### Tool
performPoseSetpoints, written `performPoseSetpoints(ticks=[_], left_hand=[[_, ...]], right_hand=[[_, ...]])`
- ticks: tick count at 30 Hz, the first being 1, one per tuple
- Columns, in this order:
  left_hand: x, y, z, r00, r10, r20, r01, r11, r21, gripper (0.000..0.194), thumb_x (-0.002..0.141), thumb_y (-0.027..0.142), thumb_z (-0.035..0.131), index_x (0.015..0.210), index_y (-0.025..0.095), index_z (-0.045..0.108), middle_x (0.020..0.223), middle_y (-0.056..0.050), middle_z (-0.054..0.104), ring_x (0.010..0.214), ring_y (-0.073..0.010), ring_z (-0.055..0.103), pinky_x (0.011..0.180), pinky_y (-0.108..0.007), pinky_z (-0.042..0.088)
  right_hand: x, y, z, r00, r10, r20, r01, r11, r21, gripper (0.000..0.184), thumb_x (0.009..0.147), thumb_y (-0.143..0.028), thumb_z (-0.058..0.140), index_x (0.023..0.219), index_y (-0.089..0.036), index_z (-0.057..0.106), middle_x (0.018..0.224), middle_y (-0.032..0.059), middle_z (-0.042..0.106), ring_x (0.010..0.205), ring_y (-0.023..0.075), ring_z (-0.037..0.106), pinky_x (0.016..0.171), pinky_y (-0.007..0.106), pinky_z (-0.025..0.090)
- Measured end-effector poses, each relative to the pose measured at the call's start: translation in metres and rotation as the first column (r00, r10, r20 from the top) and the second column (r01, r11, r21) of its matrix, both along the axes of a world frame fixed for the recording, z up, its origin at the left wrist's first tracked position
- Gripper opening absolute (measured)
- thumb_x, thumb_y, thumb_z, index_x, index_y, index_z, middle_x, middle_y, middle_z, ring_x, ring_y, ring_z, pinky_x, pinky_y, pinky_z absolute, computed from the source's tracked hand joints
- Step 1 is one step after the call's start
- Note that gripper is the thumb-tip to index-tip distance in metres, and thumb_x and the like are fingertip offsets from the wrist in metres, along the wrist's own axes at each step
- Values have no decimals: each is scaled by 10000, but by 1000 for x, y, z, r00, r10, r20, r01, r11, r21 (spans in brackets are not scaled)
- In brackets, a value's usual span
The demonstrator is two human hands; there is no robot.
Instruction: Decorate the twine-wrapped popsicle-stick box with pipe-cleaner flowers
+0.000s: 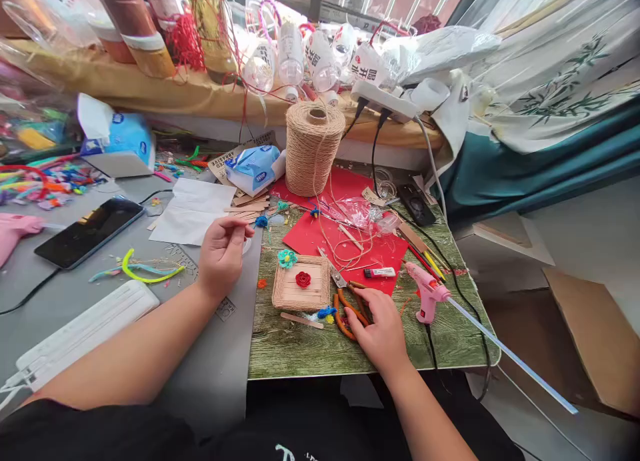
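Note:
My left hand [223, 255] is closed in a pinch above the grey mat, with a small blue pipe-cleaner flower [261, 221] at its fingertips. My right hand [381, 327] has its thumb and fingers around the orange handles of a pair of scissors [345, 314], which lie on the green wood-patterned table with blades pointing away. Left of the scissors sits a square craft-stick panel [290, 287] edged with twine. It bears a red rose [303, 279] and a teal flower [287, 259]. Another blue flower [327, 311] and a loose stick [302, 321] lie in front.
A pink glue gun [428, 291] with a long glue stick lies at the right edge. Behind stand a twine spool [315, 151] and red paper [345, 244]. A phone [90, 233], a white power strip [87, 334] and pipe cleaners [150, 271] lie left.

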State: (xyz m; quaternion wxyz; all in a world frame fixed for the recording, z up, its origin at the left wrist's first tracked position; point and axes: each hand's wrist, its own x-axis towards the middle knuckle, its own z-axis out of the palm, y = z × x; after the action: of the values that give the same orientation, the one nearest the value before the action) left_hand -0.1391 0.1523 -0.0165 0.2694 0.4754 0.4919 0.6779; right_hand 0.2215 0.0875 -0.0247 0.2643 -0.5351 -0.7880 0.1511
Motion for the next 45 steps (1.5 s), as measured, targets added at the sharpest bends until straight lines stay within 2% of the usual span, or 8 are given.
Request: performPoseSetpoints(ticks=[9, 14, 16, 21, 26, 36, 40, 45], left_hand=[[-5, 5, -5, 994, 104, 35, -103, 995, -10, 221, 987, 440, 706, 1026, 223, 701, 920, -41, 720, 849, -166, 701, 807, -302, 569], [-20, 8, 7, 966, 116, -233, -116, 993, 14, 211, 1061, 379, 551, 1128, 221, 675, 1033, -70, 725, 972, -201, 699, 906, -353, 559], [-30, 12, 13, 865, 71, -496, -127, 989, -80, 229, 1033, 302, 557, 1225, 221, 650, 1146, -99, 718, 1074, -248, 682, 958, -407, 545], [-51, 18, 18, 279, -257, -925, -296, 894, -337, 318, 951, 154, 517, 1182, 216, 726, 1261, -172, 691, 1132, -370, 621, 898, -503, 503], [-56, 19, 24, 155, -284, -946, -369, 872, -322, 266, 996, 265, 508, 1068, 211, 759, 1070, -171, 711, 1046, -372, 635, 810, -467, 479], [-52, 11, 33, 524, 126, -842, -247, 969, -8, 265, 1022, 390, 612, 1167, 216, 750, 1066, -74, 801, 937, -256, 717, 890, -390, 523], [-35, 3, 26, 754, 64, -653, -146, 987, -71, 283, 1023, 419, 640, 1178, 218, 763, 1092, -60, 815, 817, -180, 712, 791, -313, 561], [-25, 0, 21, 791, -60, -609, -43, 987, -154, 294, 1008, 432, 662, 1180, 236, 798, 1107, -53, 832, 876, -192, 749, 828, -315, 584]], right_hand=[[2, -3, -6, 1000, 0, -29, 2, 999, 52, 274, 966, -311, 730, 1223, -244, 662, 1188, 107, 734, 1094, 310, 674, 972, 502, 546], [0, -3, -7, 1000, -9, -19, 10, 998, 59, 268, 957, -344, 734, 1196, -239, 673, 1178, 107, 745, 1081, 313, 679, 978, 510, 545], [0, -3, -8, 1000, -10, -14, 11, 998, 58, 264, 959, -344, 726, 1195, -237, 675, 1181, 108, 746, 1082, 313, 680, 978, 510, 545], [0, -3, -9, 1000, -8, -25, 9, 998, 55, 267, 960, -334, 720, 1205, -240, 669, 1186, 105, 743, 1083, 313, 678, 972, 506, 543], [0, -4, -8, 1000, -6, -27, 8, 998, 62, 241, 973, -341, 710, 1188, -243, 663, 1176, 109, 744, 1075, 319, 679, 955, 509, 542], [2, -5, -9, 999, -3, -36, 6, 998, 70, 240, 975, -322, 706, 1198, -244, 668, 1200, 106, 740, 1096, 311, 678, 980, 510, 548], [1, -4, -9, 999, 0, -36, 3, 997, 81, 251, 974, -319, 709, 1209, -240, 670, 1186, 106, 741, 1089, 308, 682, 983, 506, 549], [1, -4, -9, 999, -13, -31, 15, 997, 75, 256, 974, -331, 707, 1211, -241, 669, 1175, 107, 744, 1086, 314, 679, 975, 504, 547]])
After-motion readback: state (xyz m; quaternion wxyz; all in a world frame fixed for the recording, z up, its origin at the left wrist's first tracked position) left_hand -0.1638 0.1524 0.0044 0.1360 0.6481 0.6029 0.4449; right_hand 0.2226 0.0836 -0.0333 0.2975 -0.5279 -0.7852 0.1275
